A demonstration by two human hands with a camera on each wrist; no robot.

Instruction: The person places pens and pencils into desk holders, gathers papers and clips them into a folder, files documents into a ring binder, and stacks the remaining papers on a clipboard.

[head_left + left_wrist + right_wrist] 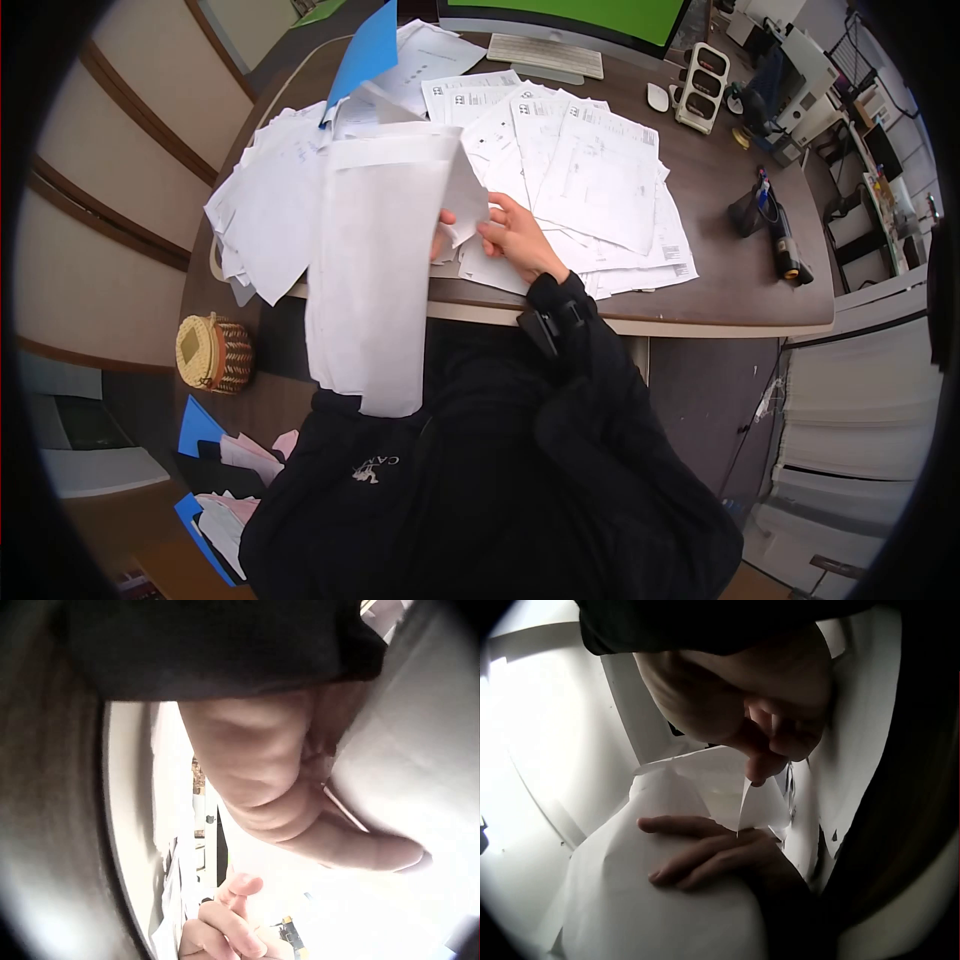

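Holding a tall bundle of white papers (375, 260) upright in my left hand (718, 856), I have it in front of me, over the near edge of a brown desk (735, 295). Three fingers of that hand lie nearly straight and slightly apart across the paper; my thumb stretches along the other side, so the papers sit between. My right hand (522, 242) is just beside it, its thumb and first finger pinched together on the edge of a single sheet (466, 198) at the bundle's right side; the other fingers curl in towards the palm. I cannot tell whether that sheet belongs to the bundle. Beyond my right hand, printed pages (598, 180) lie overlapping on the desk. More white papers (265, 200) are heaped to the left, and a blue folder (362, 62) stands tilted behind the bundle.
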